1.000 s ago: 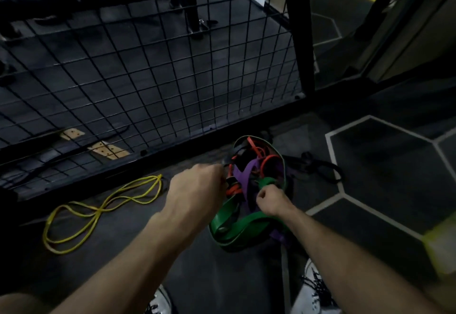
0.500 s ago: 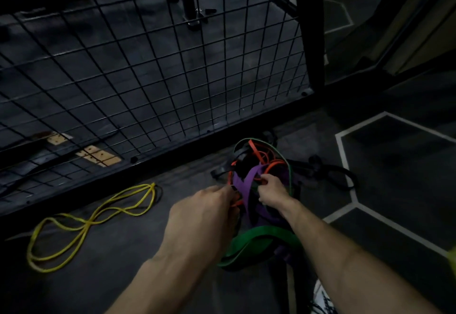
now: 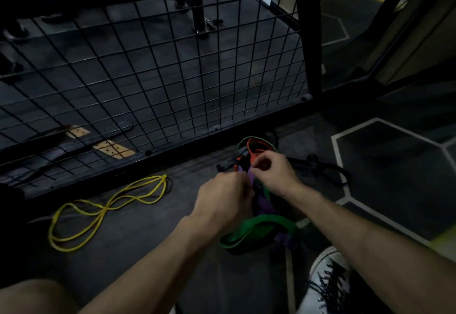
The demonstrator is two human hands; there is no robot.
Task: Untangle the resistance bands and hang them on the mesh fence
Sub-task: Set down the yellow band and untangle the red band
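Note:
A tangle of resistance bands lies on the dark floor in front of the black mesh fence (image 3: 153, 72). A wide green band (image 3: 259, 230) loops at its near side, a purple band (image 3: 261, 201) runs through the middle, and an orange band (image 3: 256, 147) sits at the far end. My left hand (image 3: 223, 202) is curled over the left side of the tangle, gripping bands that its fingers hide. My right hand (image 3: 274, 174) pinches the tangle near the purple and orange bands. A thin yellow band (image 3: 108, 209) lies loose on the floor to the left.
A black fence post (image 3: 308, 32) stands at the mesh's right end. A black band or handle (image 3: 330, 172) lies right of the tangle. My white shoe (image 3: 328, 284) is at the lower right. White hexagon lines (image 3: 345, 160) mark the floor.
My right hand let go of the green band and moved up to the purple and orange part. My left hand stayed on the tangle's left side. The view shifted slightly.

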